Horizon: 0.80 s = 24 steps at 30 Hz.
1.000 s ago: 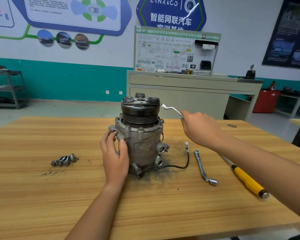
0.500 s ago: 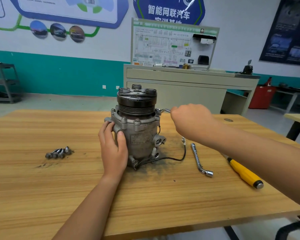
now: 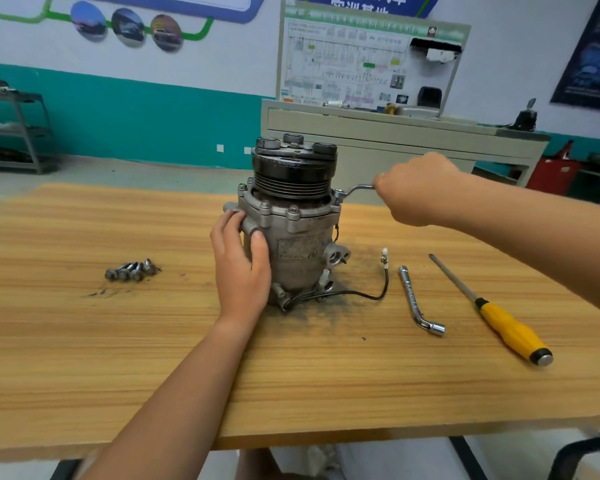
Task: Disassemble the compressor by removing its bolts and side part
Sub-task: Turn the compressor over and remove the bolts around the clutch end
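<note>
The compressor (image 3: 291,244) is standing upright on the bench (image 3: 84,358), pulley end up, directly between the two hands. The left hand (image 3: 241,268) is wrapping the housing's near-left side, fingers curled round a lug under the flange, evidently bracing the body against twisting under torque. The right hand (image 3: 416,188) is clenching the handle of a cranked wrench (image 3: 355,189), whose ring end is sitting over a flange bolt (image 3: 338,197) just left of that hand; this is judged a loosening step. Other flange bolts are showing in place, so removal is judged partial. A cluster of loose bolts (image 3: 130,270) is lying well left of the left hand, apparently set clear of the work. An L-shaped socket wrench (image 3: 418,303) and a yellow-handled screwdriver (image 3: 492,310) are lying under the right forearm, within reach.
</note>
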{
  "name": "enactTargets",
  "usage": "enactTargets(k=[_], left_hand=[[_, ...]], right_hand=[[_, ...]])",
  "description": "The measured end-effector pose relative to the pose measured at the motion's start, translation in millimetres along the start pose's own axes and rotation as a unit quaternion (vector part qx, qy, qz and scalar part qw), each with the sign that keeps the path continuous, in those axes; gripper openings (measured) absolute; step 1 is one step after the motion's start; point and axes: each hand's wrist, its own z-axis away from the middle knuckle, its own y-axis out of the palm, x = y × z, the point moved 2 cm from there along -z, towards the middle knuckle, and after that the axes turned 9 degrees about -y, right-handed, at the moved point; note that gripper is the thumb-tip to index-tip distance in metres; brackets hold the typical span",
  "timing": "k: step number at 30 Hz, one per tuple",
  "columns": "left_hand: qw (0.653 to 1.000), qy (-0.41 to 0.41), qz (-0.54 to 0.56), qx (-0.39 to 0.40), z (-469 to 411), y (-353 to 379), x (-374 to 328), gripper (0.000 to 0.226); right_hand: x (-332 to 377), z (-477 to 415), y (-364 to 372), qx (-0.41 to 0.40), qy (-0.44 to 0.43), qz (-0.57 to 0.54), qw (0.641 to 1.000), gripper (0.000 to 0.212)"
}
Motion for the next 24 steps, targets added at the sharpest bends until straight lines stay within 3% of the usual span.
enactTargets(k=[4,12,16,18,20,24], left_hand=[[1.0,-0.003,-0.002,0.001,0,2,0,0.053],[1.0,0.004,-0.007,0.011,0,5,0,0.055],[1.0,0.01,-0.013,0.012,0,5,1,0.054],[1.0,0.011,-0.015,0.013,0,4,0,0.055],[1.0,0.01,-0.017,0.015,0,3,-1,0.055],[1.0,0.005,-0.014,0.019,1,4,-3,0.057]], right_hand=[[-1,-25,8,-0.036,0.029,-0.024,0.999,0.019],[3,-55,25,-0.181,0.077,-0.145,0.97,0.027],[-21,-32,15,-0.301,0.163,-0.251,0.906,0.024],[-28,-11,8,-0.331,0.165,-0.279,0.886,0.026],[-27,12,3,-0.308,0.147,-0.297,0.892,0.026],[-12,40,9,-0.14,0.113,-0.251,0.951,0.019]])
